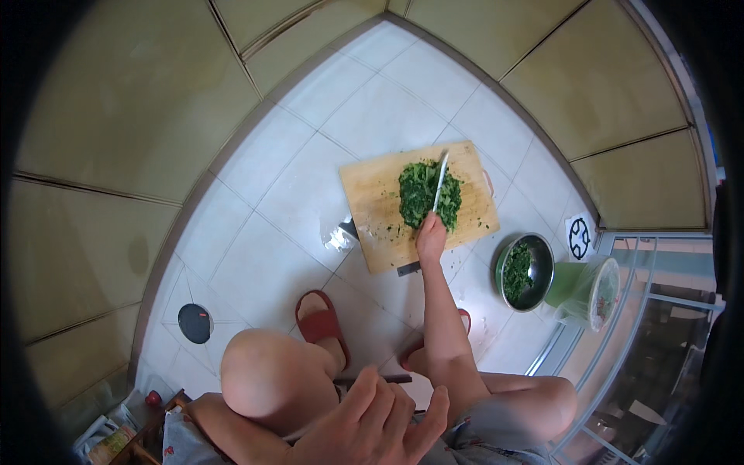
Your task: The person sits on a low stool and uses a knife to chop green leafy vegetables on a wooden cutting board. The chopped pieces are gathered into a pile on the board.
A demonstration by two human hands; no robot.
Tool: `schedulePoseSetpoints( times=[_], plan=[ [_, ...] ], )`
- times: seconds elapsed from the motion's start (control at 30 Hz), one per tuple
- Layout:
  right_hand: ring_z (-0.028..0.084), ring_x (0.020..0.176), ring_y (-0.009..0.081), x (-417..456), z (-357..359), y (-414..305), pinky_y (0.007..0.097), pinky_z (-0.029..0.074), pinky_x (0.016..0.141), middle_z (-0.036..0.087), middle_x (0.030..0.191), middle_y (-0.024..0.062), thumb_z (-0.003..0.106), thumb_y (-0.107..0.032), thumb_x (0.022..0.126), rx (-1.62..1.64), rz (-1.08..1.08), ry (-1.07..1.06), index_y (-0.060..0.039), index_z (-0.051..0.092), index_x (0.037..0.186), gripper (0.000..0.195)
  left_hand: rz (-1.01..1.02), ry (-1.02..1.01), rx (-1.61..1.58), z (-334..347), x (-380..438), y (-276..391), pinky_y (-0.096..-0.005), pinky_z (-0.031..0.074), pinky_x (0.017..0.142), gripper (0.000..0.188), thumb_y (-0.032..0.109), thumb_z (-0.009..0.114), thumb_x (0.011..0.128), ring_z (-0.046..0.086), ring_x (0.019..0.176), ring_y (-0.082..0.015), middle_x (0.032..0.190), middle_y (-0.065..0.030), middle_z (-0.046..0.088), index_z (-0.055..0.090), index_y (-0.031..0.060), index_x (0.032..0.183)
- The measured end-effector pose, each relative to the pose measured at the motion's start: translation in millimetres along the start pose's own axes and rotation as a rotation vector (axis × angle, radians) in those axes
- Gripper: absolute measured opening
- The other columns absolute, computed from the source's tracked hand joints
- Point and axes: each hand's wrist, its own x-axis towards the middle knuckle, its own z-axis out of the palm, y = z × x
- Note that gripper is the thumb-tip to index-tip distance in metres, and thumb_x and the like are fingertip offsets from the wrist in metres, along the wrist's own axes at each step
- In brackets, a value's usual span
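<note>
My right hand (432, 237) grips the handle of a kitchen knife (440, 183); its blade lies over a heap of chopped leafy greens (417, 195). The greens rest on a wooden cutting board (372, 232) on the tiled floor, with small bits scattered around them. Close to the camera, my left hand (372, 418) is raised over my lap, fingers apart and slightly bent, with nothing seen in it. A metal bowl (542, 270) with more chopped greens (517, 276) stands to the right of the board.
Beside the bowl is a green bin (567, 285) with a clear plastic liner. A round dark object (195, 323) lies on the floor at left. Cabinets (133, 87) enclose the floor, and a glazed metal-framed door (645, 325) stands at right. Red slippers (321, 326) are on my feet.
</note>
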Motion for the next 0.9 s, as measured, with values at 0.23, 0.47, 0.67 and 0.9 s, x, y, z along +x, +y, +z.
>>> schedulePoseSetpoints(
  times=[0.23, 0.47, 0.67, 0.9],
  plan=[
    [0.053, 0.046, 0.0165, -9.3, -0.6, -21.5, 0.0330, 0.042, 0.047, 0.055, 0.057, 0.0067, 0.042, -0.045, 0.109, 0.143, -0.055, -0.054, -0.0045, 0.059, 0.075, 0.055, -0.040, 0.019, 0.044, 4.6, -9.2, -0.5, -0.0478, 0.047, 0.103, 0.045, 0.018, 0.056, 0.092, 0.062, 0.088, -0.0307, 0.087, -0.0154, 0.064, 0.053, -0.0006, 0.133],
    [0.067, 0.075, 0.0404, 17.6, -6.5, 11.6, 0.0497, 0.050, 0.072, 0.068, 0.074, 0.0206, 0.041, -0.047, 0.108, -0.036, 0.062, -0.157, -0.0015, 0.068, 0.082, 0.058, 0.026, -0.080, 0.043, -20.3, 3.8, -3.9, -0.0473, 0.047, 0.103, 0.043, 0.017, 0.056, 0.093, 0.062, 0.088, -0.0308, 0.088, -0.0159, 0.065, 0.054, -0.0004, 0.132],
    [0.067, 0.079, 0.0435, 7.0, -9.9, -0.6, 0.0514, 0.049, 0.073, 0.069, 0.079, 0.0231, 0.041, -0.048, 0.108, -0.058, -0.047, -0.005, -0.0019, 0.067, 0.085, 0.058, 0.062, -0.089, 0.088, -22.0, 4.6, -7.0, -0.0475, 0.047, 0.103, 0.041, 0.018, 0.057, 0.094, 0.062, 0.087, -0.0307, 0.087, -0.0156, 0.065, 0.054, -0.0003, 0.131],
    [0.067, 0.085, 0.0446, -3.8, -26.6, 5.7, 0.0520, 0.050, 0.077, 0.070, 0.085, 0.0239, 0.040, -0.048, 0.107, 0.074, 0.077, -0.084, -0.0030, 0.068, 0.088, 0.057, -0.054, -0.041, -0.054, -9.4, -3.9, 1.3, -0.0483, 0.047, 0.104, 0.043, 0.018, 0.057, 0.093, 0.062, 0.086, -0.0305, 0.088, -0.0151, 0.065, 0.054, -0.0006, 0.132]
  ],
)
